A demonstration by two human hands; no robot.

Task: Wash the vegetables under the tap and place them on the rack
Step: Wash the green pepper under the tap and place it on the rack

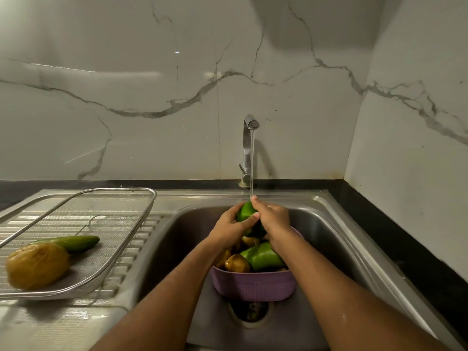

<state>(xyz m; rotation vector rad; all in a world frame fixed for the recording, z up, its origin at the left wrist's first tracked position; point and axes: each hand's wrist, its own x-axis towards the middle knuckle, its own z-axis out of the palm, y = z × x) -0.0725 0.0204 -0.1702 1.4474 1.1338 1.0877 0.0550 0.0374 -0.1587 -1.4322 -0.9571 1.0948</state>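
On the left, a wire mesh rack (121, 211) sits on the ribbed draining board of the counter (63, 323). It holds a potato (36, 266) at the near left and a cucumber (73, 242) lying just behind it, the two touching or nearly so.

In the sink (329, 224), a purple basket (253, 285) holds more vegetables, among them a green pepper (263, 257) and a small potato (236, 263).

Above the basket, both hands hold another green vegetable (247, 212) under the stream from the tap (249, 148). The left hand (228, 226) cups it from the left, its grip curled round the vegetable with the thumb laid across the near face. The right hand (272, 219) wraps the right side, fingers curled over the top, where the water lands on them. Both forearms reach in from the near edge and converge over the basket.

To wash well, the vegetable probably needs turning in the stream so every face gets rinsed, with the thumbs rubbing the skin. Wet skin looks slippery, so a firm two-handed hold seems wise before carrying it left to the rack.
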